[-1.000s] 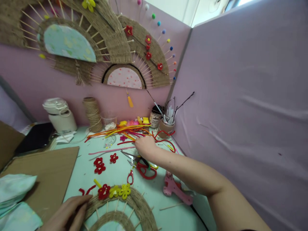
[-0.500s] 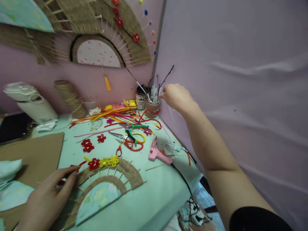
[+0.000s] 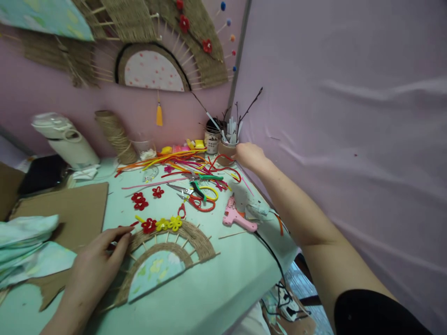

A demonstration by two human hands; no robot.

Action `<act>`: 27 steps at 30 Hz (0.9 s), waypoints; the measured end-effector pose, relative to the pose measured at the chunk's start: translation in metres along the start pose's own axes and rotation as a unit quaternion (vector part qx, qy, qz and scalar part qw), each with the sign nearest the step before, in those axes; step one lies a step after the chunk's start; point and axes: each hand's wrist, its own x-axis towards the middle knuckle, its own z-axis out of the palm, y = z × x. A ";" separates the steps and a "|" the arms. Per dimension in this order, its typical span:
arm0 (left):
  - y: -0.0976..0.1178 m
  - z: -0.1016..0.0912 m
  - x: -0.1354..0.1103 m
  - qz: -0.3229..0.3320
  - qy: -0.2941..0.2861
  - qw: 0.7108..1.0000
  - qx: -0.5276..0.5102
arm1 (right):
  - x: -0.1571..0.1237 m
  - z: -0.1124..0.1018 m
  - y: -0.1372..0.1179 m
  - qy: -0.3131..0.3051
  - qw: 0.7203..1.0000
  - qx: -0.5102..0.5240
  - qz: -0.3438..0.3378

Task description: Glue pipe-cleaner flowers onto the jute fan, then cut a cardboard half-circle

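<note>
My left hand [image 3: 101, 256] is at the upper left of a woven twine fan [image 3: 200, 242], thumb and forefinger pinched together. A red pipe cleaner piece [image 3: 134, 224] shows at these fingertips. Along the fan's top edge sit a red flower [image 3: 149, 225] and two yellow flowers [image 3: 168, 224]. At the back right, my right hand [image 3: 249, 156] is against the right side of a brown jar [image 3: 226, 150] of white sticks [image 3: 231, 130]; its fingers are mostly hidden. Loose red flowers [image 3: 140, 201] lie behind the fan.
A pink glue gun [image 3: 239, 216] with a black cord lies right of the fan. Scissors [image 3: 200, 201], green-handled pliers [image 3: 209, 177] and several pipe cleaners [image 3: 157, 161] cover the back. Cardboard [image 3: 87, 200] and cloth [image 3: 31, 251] lie left. A twine spool [image 3: 117, 137] and white bottle [image 3: 66, 142] stand behind.
My right hand has moved down from beside the jar's sticks to the jar's right side. My left hand stays at the fan. The whole view has shifted slightly.
</note>
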 end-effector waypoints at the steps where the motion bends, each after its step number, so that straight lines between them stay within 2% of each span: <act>1: -0.001 0.001 0.000 0.003 0.004 1.000 -0.006 | 0.005 0.002 -0.001 0.003 1.000 0.001 0.007; 4: -0.008 0.005 0.000 0.013 0.010 1.000 -0.027 | 0.019 0.004 -0.002 0.024 0.999 0.003 0.030; 8: -0.017 0.012 0.002 0.012 0.045 0.997 -0.056 | 0.035 0.004 -0.004 0.048 0.997 0.006 0.061; 10: -0.019 0.014 0.002 0.015 0.048 0.997 -0.063 | 0.041 0.006 -0.008 0.050 0.997 0.005 0.057; 12: -0.021 0.015 0.002 0.024 0.047 0.996 -0.067 | 0.044 0.012 -0.016 0.025 1.000 0.003 0.016; 14: -0.021 0.015 0.002 0.033 0.052 0.996 -0.070 | 0.044 0.023 -0.029 -0.033 0.998 -0.004 -0.057; 17: -0.020 0.015 0.001 0.038 0.060 0.995 -0.076 | 0.041 0.049 -0.053 -0.117 0.979 -0.024 -0.166; 19: -0.019 0.015 0.000 0.040 0.059 0.994 -0.083 | 0.039 0.067 -0.066 -0.147 0.971 -0.023 -0.187; 23: -0.020 0.016 -0.002 0.052 0.063 0.992 -0.098 | 0.046 0.089 -0.083 -0.155 0.970 -0.012 -0.189; 27: -0.023 0.019 -0.004 0.064 0.059 0.990 -0.109 | 0.070 0.081 -0.087 -0.107 0.970 -0.002 -0.216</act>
